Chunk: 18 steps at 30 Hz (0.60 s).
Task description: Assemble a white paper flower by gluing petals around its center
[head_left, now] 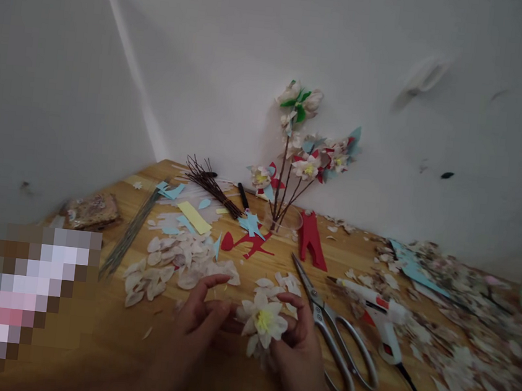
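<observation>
Low in the middle of the head view, my right hand (296, 342) holds a white artificial flower (263, 320) with a yellow centre, thumb and fingers closed around its right side and base. The bloom faces me. My left hand (201, 317) is at the flower's left, thumb against curled fingers, index finger raised. Some of its fingers reach behind the petals, so what they hold is hidden. Just beyond both hands lies a pile of loose pale petals (189, 256). Right of my right hand are large metal scissors (323, 314).
A glue gun (377, 307) with a black cord lies right of the scissors. Petal scraps (462, 360) cover the right side. Toward the wall are a flower arrangement (308, 166), red felt (311, 238), brown stems (217, 191), a yellow strip (194, 217) and thin wires (133, 232).
</observation>
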Available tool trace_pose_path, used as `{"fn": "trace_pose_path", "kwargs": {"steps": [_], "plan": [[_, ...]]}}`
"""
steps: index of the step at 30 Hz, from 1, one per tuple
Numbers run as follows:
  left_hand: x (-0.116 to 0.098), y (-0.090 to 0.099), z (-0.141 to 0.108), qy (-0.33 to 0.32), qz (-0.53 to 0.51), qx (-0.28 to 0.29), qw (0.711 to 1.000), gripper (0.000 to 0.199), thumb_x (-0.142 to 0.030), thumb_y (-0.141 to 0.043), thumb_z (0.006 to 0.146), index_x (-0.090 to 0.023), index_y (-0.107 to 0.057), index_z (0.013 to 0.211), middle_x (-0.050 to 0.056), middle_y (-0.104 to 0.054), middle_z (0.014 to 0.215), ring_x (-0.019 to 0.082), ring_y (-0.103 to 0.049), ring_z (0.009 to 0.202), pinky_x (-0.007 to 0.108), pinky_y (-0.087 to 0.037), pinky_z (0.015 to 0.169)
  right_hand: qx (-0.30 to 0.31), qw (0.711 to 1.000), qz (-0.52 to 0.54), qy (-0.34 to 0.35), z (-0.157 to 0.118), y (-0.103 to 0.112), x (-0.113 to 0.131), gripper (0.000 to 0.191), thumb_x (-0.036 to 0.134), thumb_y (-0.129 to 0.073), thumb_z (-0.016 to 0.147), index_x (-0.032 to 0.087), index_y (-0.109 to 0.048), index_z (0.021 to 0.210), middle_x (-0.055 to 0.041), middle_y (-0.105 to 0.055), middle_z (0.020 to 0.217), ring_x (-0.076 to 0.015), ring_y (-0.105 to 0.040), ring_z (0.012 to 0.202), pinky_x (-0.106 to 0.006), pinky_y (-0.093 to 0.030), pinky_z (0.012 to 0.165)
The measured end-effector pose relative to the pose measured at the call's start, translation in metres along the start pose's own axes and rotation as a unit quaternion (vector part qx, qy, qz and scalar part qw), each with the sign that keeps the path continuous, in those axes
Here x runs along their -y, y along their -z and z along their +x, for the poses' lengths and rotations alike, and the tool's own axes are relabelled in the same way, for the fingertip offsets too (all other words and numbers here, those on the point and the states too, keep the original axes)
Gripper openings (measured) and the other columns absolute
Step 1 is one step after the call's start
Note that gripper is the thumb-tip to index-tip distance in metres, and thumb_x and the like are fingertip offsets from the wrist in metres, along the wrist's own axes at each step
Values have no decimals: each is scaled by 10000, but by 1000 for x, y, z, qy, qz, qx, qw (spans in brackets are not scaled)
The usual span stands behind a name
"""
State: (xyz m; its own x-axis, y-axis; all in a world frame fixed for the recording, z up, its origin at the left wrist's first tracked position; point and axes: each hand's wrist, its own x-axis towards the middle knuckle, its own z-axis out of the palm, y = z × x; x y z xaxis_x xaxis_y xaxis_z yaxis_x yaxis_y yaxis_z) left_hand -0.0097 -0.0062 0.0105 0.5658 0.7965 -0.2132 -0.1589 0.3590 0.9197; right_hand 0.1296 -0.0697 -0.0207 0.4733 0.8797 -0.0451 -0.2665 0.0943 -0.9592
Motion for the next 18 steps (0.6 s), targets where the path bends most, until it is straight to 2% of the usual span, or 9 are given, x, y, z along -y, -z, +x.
{"fn": "trace_pose_path", "kwargs": {"steps": [5, 13, 18], "plan": [[2, 2, 0, 60, -62, 5, 996, 605, -299, -624, 758, -180, -321, 1268, 111, -738, 869, 304, -704, 816, 334, -543, 525, -35, 999, -11, 26, 0, -1, 2, 509, 109, -720, 549, 258, -416, 929, 88, -666, 508, -115, -586, 394, -164, -414, 407], [0, 0, 1, 95, -103, 10, 990, 765, -228, -686, 703, -158, -265, 1338, 111, -755, 855, 317, -708, 841, 283, -534, 448, -47, 997, -45, 28, -5, 2, 2, 479, 178, -707, 611, 274, -406, 970, 77, -691, 595, -105, -553, 373, -177, -423, 390], [7, -1, 4, 84, -95, -10, 992, 817, -232, -739, 649, -121, -295, 1326, 90, -753, 706, 327, -716, 791, 261, -513, 402, -54, 994, -85, 36, -4, 8, 0, 485, 155, -689, 602, 263, -416, 988, 42, -711, 631, -152, -640, 500, -204, -466, 454]]}}
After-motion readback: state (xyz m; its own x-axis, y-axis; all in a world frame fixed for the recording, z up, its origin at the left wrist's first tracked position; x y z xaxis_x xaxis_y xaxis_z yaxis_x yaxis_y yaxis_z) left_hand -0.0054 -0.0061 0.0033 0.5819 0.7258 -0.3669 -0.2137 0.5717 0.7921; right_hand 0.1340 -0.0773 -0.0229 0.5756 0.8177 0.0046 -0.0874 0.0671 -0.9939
